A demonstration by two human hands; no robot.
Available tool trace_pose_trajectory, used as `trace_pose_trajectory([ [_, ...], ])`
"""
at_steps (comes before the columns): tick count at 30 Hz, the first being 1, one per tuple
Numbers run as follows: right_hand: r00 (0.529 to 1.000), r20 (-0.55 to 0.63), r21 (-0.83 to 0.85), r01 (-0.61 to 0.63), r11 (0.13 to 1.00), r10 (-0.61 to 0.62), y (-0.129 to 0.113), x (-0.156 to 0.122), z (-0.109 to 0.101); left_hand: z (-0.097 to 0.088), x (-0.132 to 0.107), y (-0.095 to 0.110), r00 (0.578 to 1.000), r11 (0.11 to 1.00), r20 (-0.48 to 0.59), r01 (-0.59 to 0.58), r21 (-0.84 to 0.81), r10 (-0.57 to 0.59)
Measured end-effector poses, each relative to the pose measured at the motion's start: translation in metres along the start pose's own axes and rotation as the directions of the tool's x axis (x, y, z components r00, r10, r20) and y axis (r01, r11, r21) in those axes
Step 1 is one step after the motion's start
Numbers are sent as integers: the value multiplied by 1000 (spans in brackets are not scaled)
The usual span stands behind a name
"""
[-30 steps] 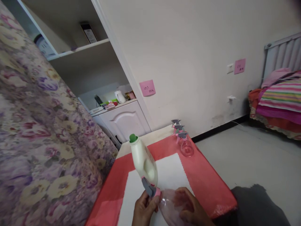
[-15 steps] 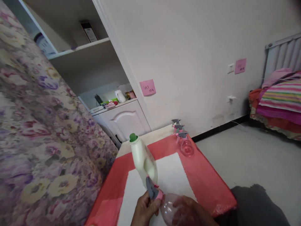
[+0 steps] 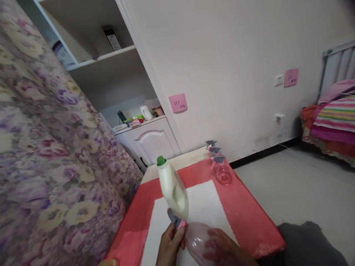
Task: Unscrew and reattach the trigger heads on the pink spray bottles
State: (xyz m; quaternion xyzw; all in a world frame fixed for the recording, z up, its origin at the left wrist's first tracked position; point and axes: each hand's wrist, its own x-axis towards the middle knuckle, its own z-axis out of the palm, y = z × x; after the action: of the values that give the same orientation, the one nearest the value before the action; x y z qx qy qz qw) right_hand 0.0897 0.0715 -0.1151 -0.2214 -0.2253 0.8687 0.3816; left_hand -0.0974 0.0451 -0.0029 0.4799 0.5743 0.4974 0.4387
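Note:
Low in the view, a clear pinkish spray bottle point(image 3: 195, 238) lies tilted between both hands, its grey and pink trigger head point(image 3: 175, 219) at the left. My left hand point(image 3: 172, 242) is closed around the neck, just under the head. Around the bottle's body, my right hand point(image 3: 219, 244) is closed, its fingers partly seen through the clear plastic. A pale green jug point(image 3: 171, 186) with a green top stands just beyond, on a white sheet point(image 3: 209, 201).
Several spray bottles point(image 3: 223, 175) with grey and pink heads stand in a row at the table's far right corner. Red cloth point(image 3: 249, 218) covers most of the table. A floral curtain point(image 3: 69, 166) hangs at left, beside a white cabinet point(image 3: 155, 142). Right is a bed point(image 3: 335, 118).
The spray bottle has shifted a little left relative to the jug, and its head has turned and tipped further left. Both hands keep hold. The whole view has swung slightly left.

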Motion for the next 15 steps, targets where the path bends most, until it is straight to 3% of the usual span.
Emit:
trace_pose_trajectory([
  [5,994,37,-179,103,978,-98,3,-3,-2,3,-4,1,999,995,-31,18,-93,-21],
  [15,998,59,-6,16,1000,-15,1,-4,12,4,-4,7,999,991,33,19,-136,-14],
])
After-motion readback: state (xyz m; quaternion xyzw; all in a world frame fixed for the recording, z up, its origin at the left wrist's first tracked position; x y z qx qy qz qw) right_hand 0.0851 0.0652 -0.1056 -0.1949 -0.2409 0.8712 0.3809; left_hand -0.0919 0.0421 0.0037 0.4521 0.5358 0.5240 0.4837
